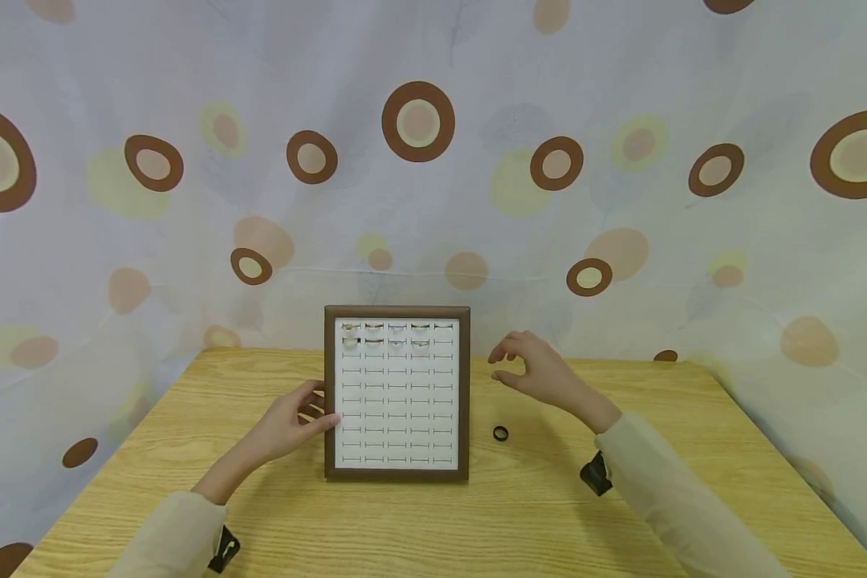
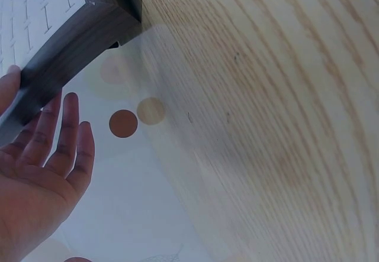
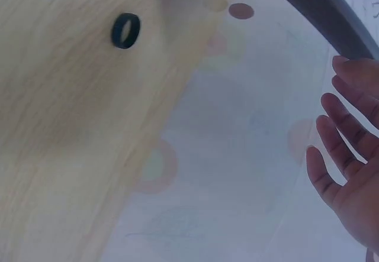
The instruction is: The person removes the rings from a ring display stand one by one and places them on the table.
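Observation:
A ring display board (image 1: 397,385) with a brown frame and a white slotted face stands on the table. Several gold and silver rings (image 1: 374,342) sit in its top two rows of slots. My left hand (image 1: 294,419) grips the frame's left edge, thumb on the front and fingers behind. To the right of the board, my right hand (image 1: 538,371) hovers with fingers loosely bent and apart; nothing shows between them. Below that hand, a black ring (image 1: 501,433) lies on the table, also seen in the right wrist view as a dark ring (image 3: 125,31).
The light wooden table (image 1: 405,530) runs back to a patterned curtain (image 1: 419,217) that also hangs at both sides. Black straps (image 1: 596,474) show under both sleeves.

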